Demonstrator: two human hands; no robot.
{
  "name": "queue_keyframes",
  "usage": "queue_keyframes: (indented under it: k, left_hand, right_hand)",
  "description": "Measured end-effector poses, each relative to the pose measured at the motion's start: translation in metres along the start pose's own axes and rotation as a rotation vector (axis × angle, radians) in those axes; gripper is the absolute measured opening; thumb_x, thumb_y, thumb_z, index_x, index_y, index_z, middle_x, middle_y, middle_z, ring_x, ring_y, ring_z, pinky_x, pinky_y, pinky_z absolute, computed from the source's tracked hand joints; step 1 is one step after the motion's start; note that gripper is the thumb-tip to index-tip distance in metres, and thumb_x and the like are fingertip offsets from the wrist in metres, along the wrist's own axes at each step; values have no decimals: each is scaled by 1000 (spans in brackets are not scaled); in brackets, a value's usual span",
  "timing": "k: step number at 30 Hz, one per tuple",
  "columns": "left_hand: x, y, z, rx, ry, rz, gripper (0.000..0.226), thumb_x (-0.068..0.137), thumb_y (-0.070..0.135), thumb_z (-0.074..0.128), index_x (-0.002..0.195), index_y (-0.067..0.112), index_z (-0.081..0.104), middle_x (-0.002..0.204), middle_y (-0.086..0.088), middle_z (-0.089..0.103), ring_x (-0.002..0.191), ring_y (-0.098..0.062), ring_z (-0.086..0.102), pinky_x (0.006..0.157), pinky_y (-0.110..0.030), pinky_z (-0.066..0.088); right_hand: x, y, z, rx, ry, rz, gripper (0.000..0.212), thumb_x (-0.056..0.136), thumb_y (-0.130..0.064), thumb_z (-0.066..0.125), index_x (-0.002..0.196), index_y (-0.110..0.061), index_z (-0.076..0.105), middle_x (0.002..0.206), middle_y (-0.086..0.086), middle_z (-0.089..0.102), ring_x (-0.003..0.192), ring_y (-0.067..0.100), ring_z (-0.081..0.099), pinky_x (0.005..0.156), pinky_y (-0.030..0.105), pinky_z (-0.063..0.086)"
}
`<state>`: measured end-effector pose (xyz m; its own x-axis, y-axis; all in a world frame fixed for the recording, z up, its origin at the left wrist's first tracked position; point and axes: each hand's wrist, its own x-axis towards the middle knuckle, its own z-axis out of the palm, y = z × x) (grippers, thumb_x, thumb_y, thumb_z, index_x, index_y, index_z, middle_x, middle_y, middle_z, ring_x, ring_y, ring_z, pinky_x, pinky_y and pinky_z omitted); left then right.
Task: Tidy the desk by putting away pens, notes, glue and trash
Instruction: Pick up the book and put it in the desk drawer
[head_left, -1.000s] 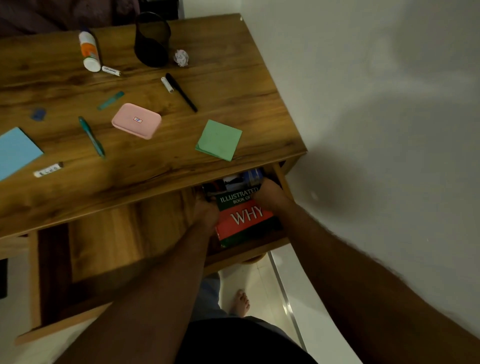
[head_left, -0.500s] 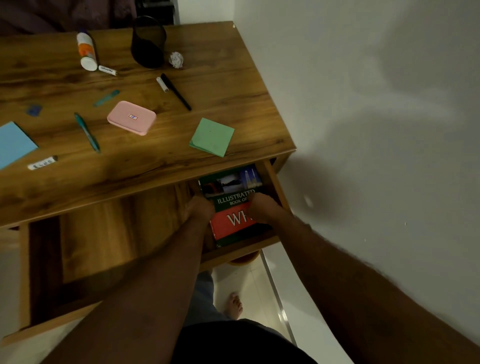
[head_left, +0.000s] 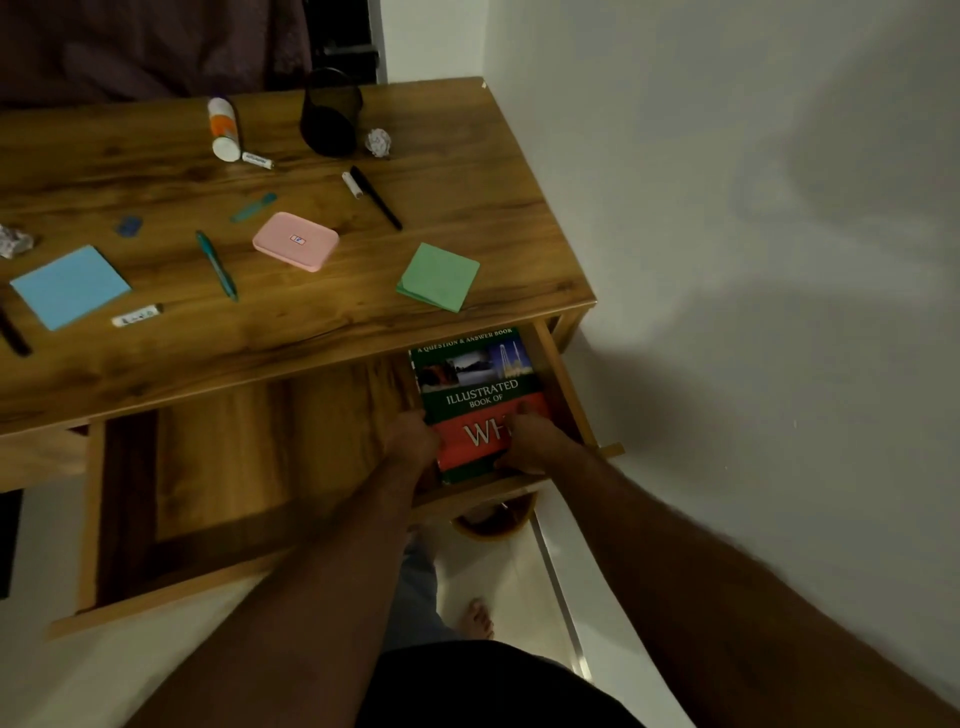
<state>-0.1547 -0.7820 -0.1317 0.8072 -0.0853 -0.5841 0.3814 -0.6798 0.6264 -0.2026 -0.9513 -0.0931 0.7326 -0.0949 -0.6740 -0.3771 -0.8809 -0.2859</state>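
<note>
Head view: both hands, left hand (head_left: 413, 441) and right hand (head_left: 524, 441), grip book (head_left: 475, 379) in open drawer (head_left: 563, 374); pens (head_left: 217, 265), notes (head_left: 439, 277), glue (head_left: 224, 128), crumpled paper (head_left: 378, 142) all remain on worktop (head_left: 467, 197), tidying apparently barely begun.

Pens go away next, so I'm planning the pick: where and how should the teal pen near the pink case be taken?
Take the teal pen at mid-barrel, coming straight down from above. It lies flat on the desk, running away from the front edge, so fingers should close across its width, from left and right. The pink case and blue notes lie apart from it on either side.
</note>
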Motion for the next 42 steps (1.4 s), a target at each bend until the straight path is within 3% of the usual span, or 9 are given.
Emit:
queue_keyframes:
  k: [2, 5, 14, 19, 22, 27, 31, 36, 42]
  left_hand:
    - [-7, -5, 3, -10, -18, 1, 30, 85, 11, 69, 115, 6, 66, 112, -17, 68, 98, -31, 66, 86, -38, 55]
    - [-19, -18, 11, -25, -41, -1, 28, 86, 17, 68, 113, 12, 67, 110, -15, 69, 92, -29, 68, 87, -42, 56]
    - [-58, -24, 20, -1, -103, 69, 30, 93, 22, 59, 122, 12, 60, 119, -15, 64, 102, -26, 64, 90, -33, 50]
    - [-79, -26, 20, 1, -172, 127, 46, 91, 29, 63, 134, 18, 50, 130, -11, 59, 116, -26, 57, 99, -36, 43]
    - [-90, -25, 20, 136, -122, 193, 50, 91, 34, 62, 136, 16, 49, 132, -10, 58, 119, -25, 56, 99, -34, 43]
    - [-107, -24, 10, 291, -65, 350, 34, 89, 44, 61, 116, 25, 65, 114, 2, 68, 99, -12, 62, 89, -28, 49]
    - [-124, -20, -8, 508, -14, 496, 27, 88, 45, 61, 108, 28, 68, 104, 6, 65, 92, -11, 58, 81, -30, 49]
    - [-149, -42, -22, 716, -28, 598, 29, 88, 40, 61, 114, 27, 63, 115, 4, 57, 104, -12, 54, 82, -22, 43]
    - [-168, -67, -24, 667, 92, 556, 26, 95, 31, 54, 121, 29, 58, 123, 8, 54, 108, -10, 54, 89, -24, 45]
  right_hand:
    - [-2, 1, 2, -22, 17, -21, 76, 77, -28, 78, 142, -18, 40, 143, 12, 40, 127, 32, 46, 107, 46, 43]
    - [-9, 1, 5, -55, 24, -16, 69, 80, -30, 76, 140, -17, 44, 139, 12, 46, 126, 30, 48, 105, 44, 44]
    - [-32, 9, 22, -102, 18, 8, 66, 81, -36, 74, 138, -16, 46, 137, 11, 49, 124, 30, 50, 105, 46, 44]
    - [-47, 13, 24, -38, 56, -30, 42, 87, -21, 69, 126, -14, 56, 124, 11, 59, 115, 27, 56, 101, 42, 48]
    - [-57, 13, 24, -22, 110, -85, 38, 88, -21, 66, 124, -14, 57, 121, 10, 62, 112, 27, 59, 99, 40, 49]
    - [-77, -3, 22, 20, 154, -246, 21, 94, -34, 56, 105, -18, 66, 104, 4, 68, 99, 20, 63, 96, 41, 49]
    - [-91, -12, 14, -145, 155, -385, 14, 86, -39, 62, 89, -26, 62, 93, -4, 64, 90, 14, 59, 91, 37, 50]
    - [-109, -12, 33, -350, 223, -434, 8, 89, -28, 60, 85, -23, 55, 94, 2, 61, 91, 19, 58, 84, 35, 51]
    - [-114, -20, 48, -398, 173, -426, 14, 91, -27, 60, 86, -22, 48, 97, 2, 59, 91, 18, 55, 82, 32, 47]
